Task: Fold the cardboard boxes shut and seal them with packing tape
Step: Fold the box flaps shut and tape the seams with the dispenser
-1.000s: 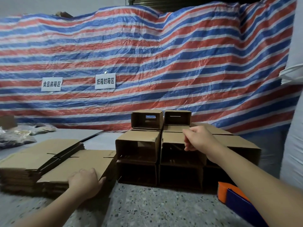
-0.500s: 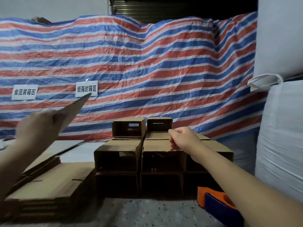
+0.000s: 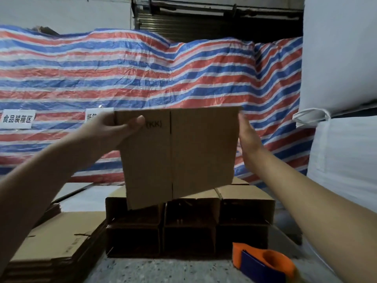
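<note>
A speckled grey work surface (image 3: pixel 155 270) runs across the bottom of the view, and behind it a tarpaulin (image 3: pixel 142 78) striped in red, blue and white hangs as a backdrop, with a dark roller shutter (image 3: pixel 214 23) above it and bulky white sacks (image 3: pixel 342 99) filling the right side. Held up in front of the tarpaulin is a flattened cardboard box (image 3: pixel 179 152), upright and slightly tilted, with a centre crease running down it. The left hand (image 3: pixel 114 129) grips its upper left corner, thumb curled over the near face, while the right hand (image 3: pixel 247 135) lies with straight fingers flat against the right edge. Below the raised box stand assembled boxes (image 3: pixel 189 221) stacked in two tiers with their open sides facing the camera, filling the middle of the surface. To their left lies a stack of flat cardboard blanks (image 3: pixel 61 237), its edge just beside the lower tier. At the lower right an orange and blue tape dispenser (image 3: pixel 263 262) rests on the surface near the right forearm, with bare speckled surface between it and the blanks. The held box bears the printed marking "(KK)" beside the left thumb. Two white signs (image 3: pixel 17 119) with Chinese characters are fixed to the tarpaulin at the left; the nearer one is mostly hidden behind the left hand.
</note>
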